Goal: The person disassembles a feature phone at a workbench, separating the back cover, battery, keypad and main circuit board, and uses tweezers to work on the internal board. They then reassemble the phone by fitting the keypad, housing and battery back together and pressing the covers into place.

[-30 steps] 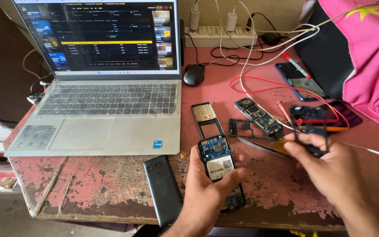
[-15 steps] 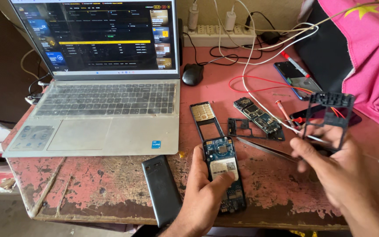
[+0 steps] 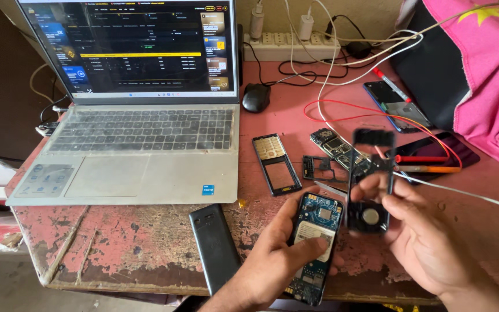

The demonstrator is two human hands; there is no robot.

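Over the worn red-painted wooden counter (image 3: 145,231), the left hand (image 3: 272,260) gripped a blue phone circuit board (image 3: 314,242), fingers clamped on its edges; the right hand (image 3: 428,242) pinched a black plastic phone frame (image 3: 371,190) upright beside it. Seating it well would call for square alignment before pressing. The board's lower end was cut off.

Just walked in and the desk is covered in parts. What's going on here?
A person is working on a taken-apart keypad phone. The left hand holds its blue circuit board, thumb across it. The right hand lifts a black inner frame beside the board. A front cover, another board and a black phone lie on the worn red table, by an open laptop.
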